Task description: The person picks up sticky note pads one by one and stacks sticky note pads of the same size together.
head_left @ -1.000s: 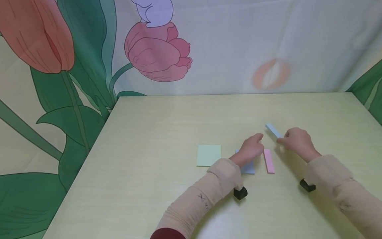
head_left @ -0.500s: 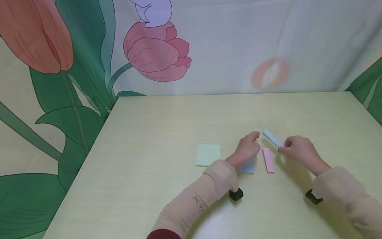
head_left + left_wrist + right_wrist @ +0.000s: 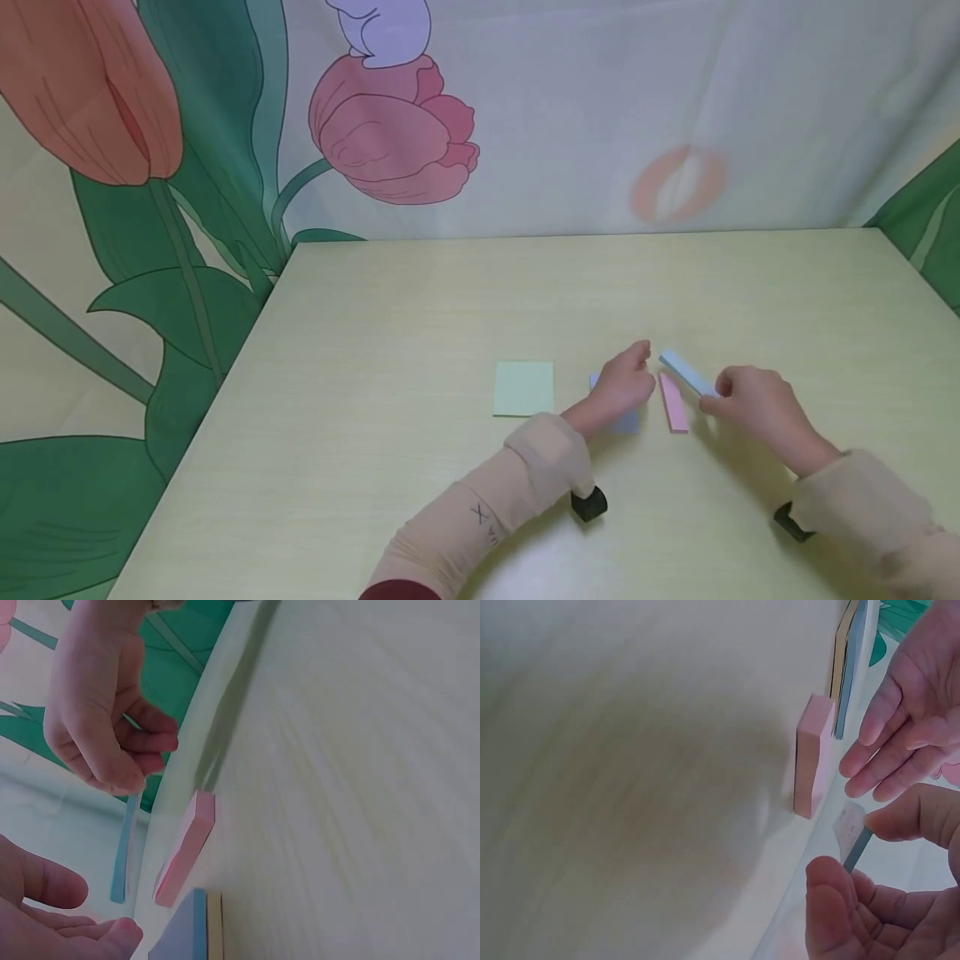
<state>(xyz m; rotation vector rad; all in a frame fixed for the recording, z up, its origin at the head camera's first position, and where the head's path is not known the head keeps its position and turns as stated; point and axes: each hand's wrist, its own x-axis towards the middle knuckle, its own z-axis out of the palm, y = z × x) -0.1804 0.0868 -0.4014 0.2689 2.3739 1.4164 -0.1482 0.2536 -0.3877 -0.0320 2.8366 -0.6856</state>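
Observation:
My right hand [image 3: 757, 408] pinches one end of a narrow light-blue sticky-note pad [image 3: 686, 372] between thumb and fingertips. In the left wrist view the blue strip [image 3: 125, 851] hangs above the table. A narrow pink sticky-note pad [image 3: 673, 404] lies on the table just beneath and left of it. My left hand [image 3: 617, 385] hovers with loose fingers and holds nothing. Below that hand lies a square blue-purple sticky-note pad [image 3: 626, 422], partly hidden by it. The left wrist view shows a yellowish layer [image 3: 215, 926] against the blue pad's side.
A square pale-green sticky-note pad [image 3: 523, 389] lies flat left of my left hand. The light wooden table [image 3: 375, 350] ends at a back edge before a cloth [image 3: 555, 125] printed with flowers. Both wrists carry a small black camera.
My right hand has moved toward me with the narrow blue pad, bringing it nearer the pink one. My left hand has shifted slightly left and toward me. The pads on the table stay put.

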